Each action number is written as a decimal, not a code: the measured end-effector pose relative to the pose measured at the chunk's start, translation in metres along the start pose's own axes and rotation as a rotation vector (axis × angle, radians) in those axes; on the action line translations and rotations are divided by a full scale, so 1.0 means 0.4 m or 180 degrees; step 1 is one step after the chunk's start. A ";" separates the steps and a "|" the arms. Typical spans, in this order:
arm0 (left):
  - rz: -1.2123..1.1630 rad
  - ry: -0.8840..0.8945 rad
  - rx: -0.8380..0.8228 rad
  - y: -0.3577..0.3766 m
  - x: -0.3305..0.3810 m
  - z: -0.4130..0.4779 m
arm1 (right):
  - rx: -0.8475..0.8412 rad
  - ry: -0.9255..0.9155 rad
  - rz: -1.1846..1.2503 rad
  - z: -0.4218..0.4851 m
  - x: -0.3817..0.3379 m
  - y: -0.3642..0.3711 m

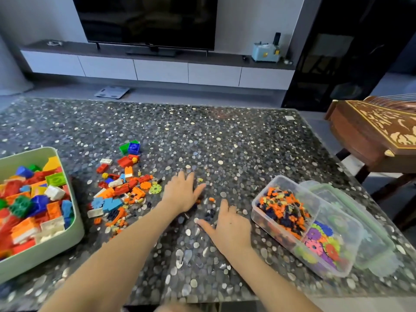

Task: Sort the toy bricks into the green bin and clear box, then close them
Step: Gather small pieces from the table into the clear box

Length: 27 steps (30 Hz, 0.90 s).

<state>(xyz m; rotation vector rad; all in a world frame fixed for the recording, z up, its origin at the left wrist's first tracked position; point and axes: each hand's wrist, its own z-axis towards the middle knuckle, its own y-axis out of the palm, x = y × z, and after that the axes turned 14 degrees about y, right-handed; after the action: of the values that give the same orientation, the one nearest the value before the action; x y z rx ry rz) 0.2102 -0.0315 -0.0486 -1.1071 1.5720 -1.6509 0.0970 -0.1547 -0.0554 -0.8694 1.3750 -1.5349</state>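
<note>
Head view: mixed-colour toy bricks [121, 190] lie loose on tabletop [225, 143] between green bin [77, 224] and clear box [286, 179]. Left hand [182, 192] and right hand [229, 226] flat, fingers spread.

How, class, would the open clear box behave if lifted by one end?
The clear box looks thin-walled, so it may flex. Open and heaped with small bricks, it would probably spill if tilted. On the glossy tabletop it should slide easily.
</note>
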 end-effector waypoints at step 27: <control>-0.1515 -0.0797 0.0287 -0.040 0.065 -0.025 | -0.0239 0.0727 0.2158 0.072 0.062 -0.137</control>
<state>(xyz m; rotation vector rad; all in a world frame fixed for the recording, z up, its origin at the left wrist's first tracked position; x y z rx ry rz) 0.1909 -0.0472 -0.0282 -1.6588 1.1190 -1.7678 0.1058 -0.1882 0.0016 -0.2163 1.6763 -1.0734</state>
